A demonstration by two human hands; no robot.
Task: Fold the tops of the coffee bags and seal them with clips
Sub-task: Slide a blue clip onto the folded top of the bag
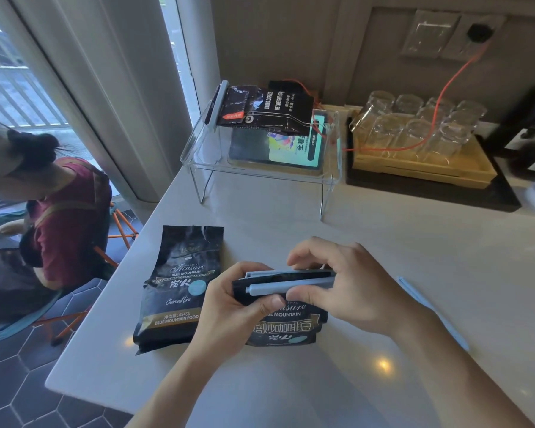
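**Clip pressed onto a folded coffee bag at a pale counter**

Pale, glossy countertop [399, 242] fills the scene, running from a tall window on the far left to a beige wall with a socket plate behind.

Both hands meet over the near coffee bag [286, 325], whose top is folded down into a dark band. The left hand [229, 301] is closed on the left end of that fold, thumb on the front and fingers wrapped behind. The right hand [337, 285] pinches a pale blue clip [288, 287] that lies along the fold, thumb on the near bar and fingers curled over the far bar. Whether the clip is fully snapped closed cannot be told.

Just left of the left hand, a second coffee bag [175, 288] lies flat on the counter, its top unfolded. To the right of the right forearm a spare blue clip [430, 310] lies on the counter, apart from both bags.

Beyond the hands, a clear acrylic stand [204, 156] carries a third coffee bag [269, 109] with a clip [218, 103] across its left edge. Right of the stand, upturned glasses [414, 125] sit in a wooden tray [420, 171]. A seated person [53, 211] is at far left, beside the window.
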